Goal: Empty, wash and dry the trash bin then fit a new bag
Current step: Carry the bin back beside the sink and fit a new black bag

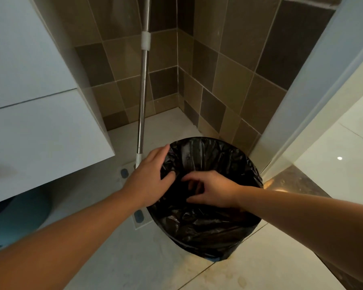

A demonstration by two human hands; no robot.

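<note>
Item: trash bin (216,255), round, standing on pale floor tiles in a tiled corner; almost wholly hidden by a black bag (208,227) draped over its rim and down its outside; only a sliver of blue shows at the foot.

Left hand (149,181): at the bin's left rim; fingers laid over the bag's edge, thumb tucked under a fold, gripping the plastic.

Right hand (212,191): over the bin's mouth, just right of the left hand; fingers curled downward into the bag; whether they pinch plastic cannot be told.

Beside the bin: mop handle (143,91) leaning into the corner behind and to its left; white cabinet (40,126) further left; door frame (314,91) to its right.

Progress, as judged: bag seated on the bin; whether this is the old liner about to be lifted out or the new one being fitted cannot be told; contents not visible; no sign of water.
</note>
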